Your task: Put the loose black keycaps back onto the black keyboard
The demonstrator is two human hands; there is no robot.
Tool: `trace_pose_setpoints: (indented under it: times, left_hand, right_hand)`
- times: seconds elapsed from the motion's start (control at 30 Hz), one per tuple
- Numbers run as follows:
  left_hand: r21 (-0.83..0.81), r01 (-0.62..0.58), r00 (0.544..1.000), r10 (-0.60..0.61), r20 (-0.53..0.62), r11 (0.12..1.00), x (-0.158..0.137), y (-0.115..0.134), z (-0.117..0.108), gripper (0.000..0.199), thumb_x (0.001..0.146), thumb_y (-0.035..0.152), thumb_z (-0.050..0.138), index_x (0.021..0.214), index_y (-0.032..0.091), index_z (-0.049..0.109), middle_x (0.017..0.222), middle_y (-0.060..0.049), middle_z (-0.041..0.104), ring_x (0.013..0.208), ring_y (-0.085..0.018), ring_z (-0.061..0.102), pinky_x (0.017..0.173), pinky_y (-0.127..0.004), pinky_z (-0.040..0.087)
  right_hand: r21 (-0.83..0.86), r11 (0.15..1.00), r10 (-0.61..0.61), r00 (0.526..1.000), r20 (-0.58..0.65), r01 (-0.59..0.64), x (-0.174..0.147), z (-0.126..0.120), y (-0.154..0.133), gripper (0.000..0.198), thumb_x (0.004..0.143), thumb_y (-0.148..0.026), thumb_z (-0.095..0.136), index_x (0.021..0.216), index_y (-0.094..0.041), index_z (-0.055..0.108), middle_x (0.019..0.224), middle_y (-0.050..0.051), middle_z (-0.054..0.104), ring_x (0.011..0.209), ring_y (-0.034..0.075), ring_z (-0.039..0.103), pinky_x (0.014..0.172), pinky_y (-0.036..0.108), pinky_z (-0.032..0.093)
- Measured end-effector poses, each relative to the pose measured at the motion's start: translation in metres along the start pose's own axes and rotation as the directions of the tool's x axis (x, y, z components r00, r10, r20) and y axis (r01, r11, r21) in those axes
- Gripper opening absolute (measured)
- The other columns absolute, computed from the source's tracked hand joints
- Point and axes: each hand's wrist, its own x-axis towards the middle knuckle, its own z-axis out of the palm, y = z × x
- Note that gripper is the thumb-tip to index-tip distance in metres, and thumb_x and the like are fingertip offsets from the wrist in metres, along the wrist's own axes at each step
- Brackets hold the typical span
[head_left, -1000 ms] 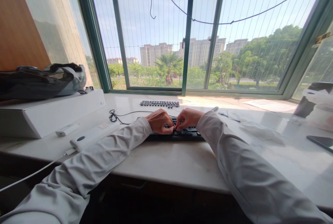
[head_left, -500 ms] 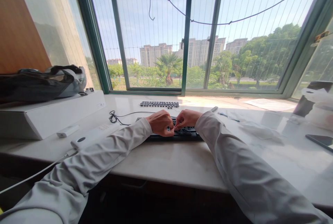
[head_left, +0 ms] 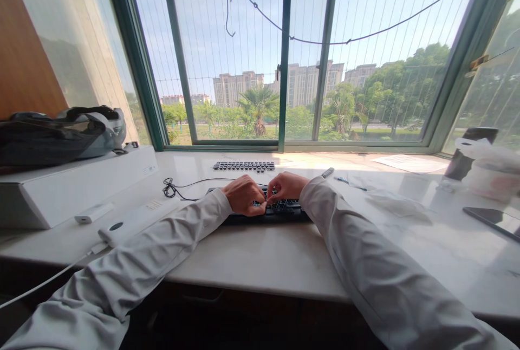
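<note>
A black keyboard [head_left: 270,220] lies on the marble-look sill in front of me, with part of its upper side under my hands. My left hand [head_left: 245,196] is closed over its middle, fingers curled together. From the right, my right hand [head_left: 285,186] reaches down with thumb and finger pinched, its tips close to those of the left. Whatever sits between the fingertips is too small and hidden to name. Behind the keyboard, loose black keycaps [head_left: 244,166] are laid out in rows. A thin black cable [head_left: 169,188] runs from the keyboard and coils at its left.
On the left, a white box [head_left: 87,182] carries a dark bag [head_left: 57,136]; a white device with a cord lies before it. To the right are a clear plastic bag [head_left: 400,205], a paper sheet [head_left: 404,163], a phone-like dark slab [head_left: 493,220] and a plastic-wrapped container [head_left: 493,176]. Windows stand behind.
The whole view has shifted a little left and down. Both hands stay together over the keyboard, with only slight movement of the fingers.
</note>
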Motion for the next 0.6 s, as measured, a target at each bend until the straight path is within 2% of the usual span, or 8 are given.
trace_pose_setpoints:
  times: [0.17, 0.27, 0.33, 0.4, 0.47, 0.53, 0.6]
  left_hand:
    - [0.05, 0.128, 0.988, -0.123, -0.092, 0.99, -0.008, -0.016, 0.002, 0.035, 0.079, 0.026, 0.048, 0.046, 0.018, 0.058, 0.047, 0.002, 0.058, 0.04, -0.007, 0.041, 0.045, -0.024, 0.028]
    - [0.085, 0.21, 0.974, -0.2, -0.108, 0.974, -0.012, -0.023, 0.003, 0.036, 0.079, 0.028, 0.049, 0.046, 0.017, 0.059, 0.045, 0.001, 0.056, 0.041, -0.007, 0.04, 0.046, -0.023, 0.027]
    - [0.097, 0.252, 0.965, -0.242, -0.102, 0.963, -0.014, -0.027, 0.005, 0.033, 0.078, 0.028, 0.05, 0.048, 0.018, 0.061, 0.046, 0.001, 0.057, 0.042, -0.007, 0.042, 0.047, -0.023, 0.027]
    - [0.108, 0.31, 0.949, -0.301, -0.095, 0.945, -0.016, -0.031, 0.008, 0.032, 0.078, 0.029, 0.05, 0.052, 0.018, 0.065, 0.048, 0.001, 0.059, 0.043, -0.008, 0.044, 0.048, -0.023, 0.028]
    - [0.125, 0.398, 0.917, -0.39, -0.085, 0.909, -0.017, -0.035, 0.01, 0.033, 0.08, 0.032, 0.05, 0.056, 0.018, 0.068, 0.05, -0.001, 0.062, 0.046, -0.009, 0.048, 0.051, -0.023, 0.03]
    - [0.149, 0.5, 0.866, -0.496, -0.066, 0.853, -0.018, -0.04, 0.013, 0.036, 0.082, 0.036, 0.049, 0.059, 0.019, 0.07, 0.054, -0.003, 0.064, 0.05, -0.012, 0.053, 0.054, -0.024, 0.034]
    - [0.17, 0.586, 0.807, -0.589, -0.036, 0.792, -0.019, -0.043, 0.014, 0.038, 0.083, 0.04, 0.048, 0.063, 0.02, 0.072, 0.059, -0.004, 0.067, 0.058, -0.015, 0.058, 0.059, -0.026, 0.037]
  right_hand:
    - [0.022, 1.0, 0.021, 0.999, 0.042, -0.022, -0.001, -0.001, -0.006, 0.037, 0.066, -0.046, 0.071, 0.087, -0.015, 0.076, 0.056, -0.004, 0.052, 0.056, 0.008, 0.037, 0.054, 0.024, 0.024]
    - [0.031, 0.999, 0.024, 0.999, 0.049, -0.025, -0.001, -0.002, -0.007, 0.037, 0.067, -0.047, 0.071, 0.087, -0.016, 0.076, 0.058, -0.003, 0.053, 0.056, 0.008, 0.038, 0.054, 0.023, 0.026]
    - [0.027, 0.999, 0.03, 0.999, 0.032, -0.031, -0.002, -0.003, -0.006, 0.038, 0.068, -0.05, 0.07, 0.088, -0.018, 0.076, 0.062, -0.002, 0.056, 0.058, 0.008, 0.042, 0.054, 0.022, 0.028]
    - [-0.019, 0.995, 0.102, 0.994, -0.025, -0.103, -0.003, -0.005, -0.003, 0.037, 0.069, -0.052, 0.069, 0.09, -0.023, 0.075, 0.072, -0.001, 0.061, 0.064, 0.009, 0.048, 0.057, 0.021, 0.032]
    - [-0.124, 0.949, 0.276, 0.953, -0.125, -0.291, -0.005, -0.009, 0.002, 0.032, 0.071, -0.049, 0.068, 0.093, -0.026, 0.074, 0.085, 0.001, 0.065, 0.075, 0.012, 0.055, 0.064, 0.021, 0.038]
    - [-0.206, 0.844, 0.449, 0.862, -0.238, -0.496, -0.009, -0.014, 0.009, 0.029, 0.078, -0.042, 0.063, 0.098, -0.022, 0.072, 0.098, 0.008, 0.066, 0.086, 0.018, 0.059, 0.073, 0.027, 0.042]
    - [-0.219, 0.751, 0.559, 0.776, -0.291, -0.623, -0.014, -0.019, 0.017, 0.033, 0.084, -0.037, 0.055, 0.104, -0.014, 0.069, 0.105, 0.017, 0.064, 0.094, 0.025, 0.06, 0.078, 0.035, 0.044]
